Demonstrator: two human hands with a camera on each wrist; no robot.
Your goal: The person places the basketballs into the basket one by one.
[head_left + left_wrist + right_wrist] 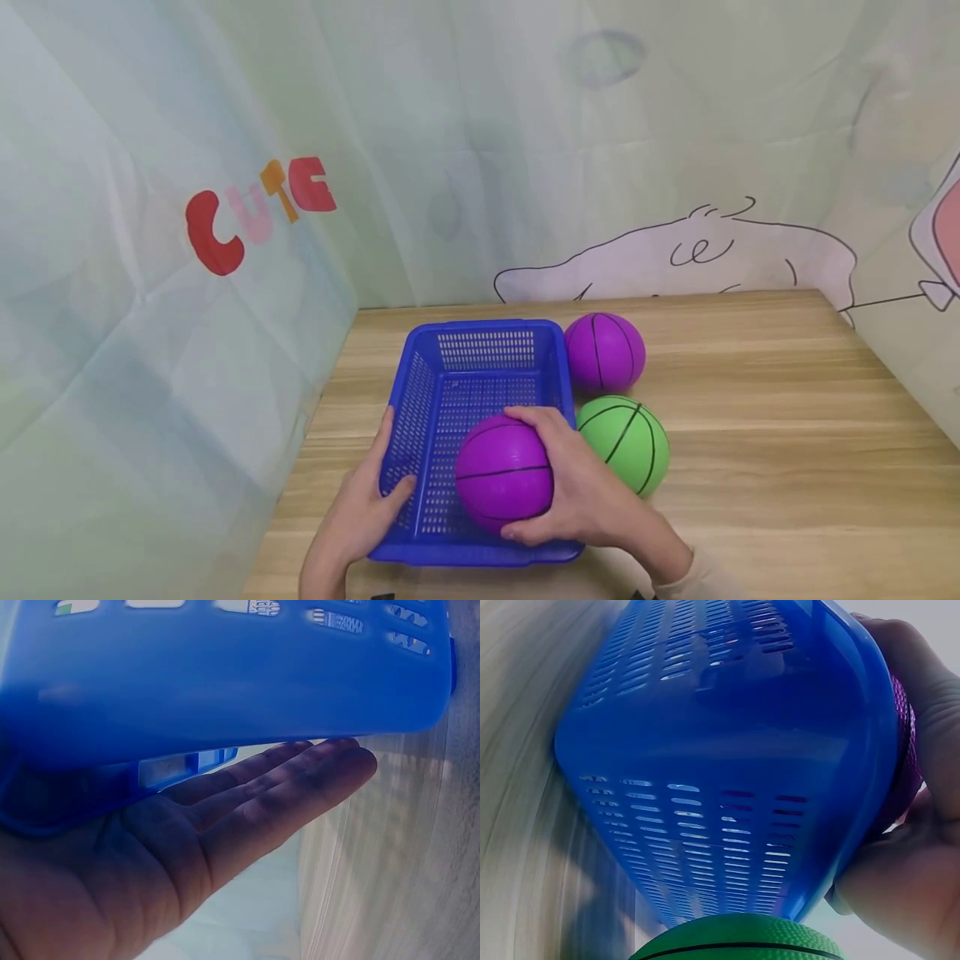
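A blue plastic basket [472, 554] with slotted walls sits on the wooden table. My left hand [358, 507] grips its left wall, thumb over the rim and inside; in the left wrist view the fingers [277, 799] stretch along the outer side. With thumb and fingers spread around it, my right hand [581, 492] holds a purple ball [501, 471] with black lines over the basket's near right part. The right wrist view shows the ball [906, 750] partly behind the rim. Its underside is hidden.
Just right of the basket, a green ball [628, 442] lies partly behind my right hand and wrist. A second purple ball [604, 353] is behind it, by the basket's far right corner. Printed fabric [450, 167] hangs around the wooden table [787, 433].
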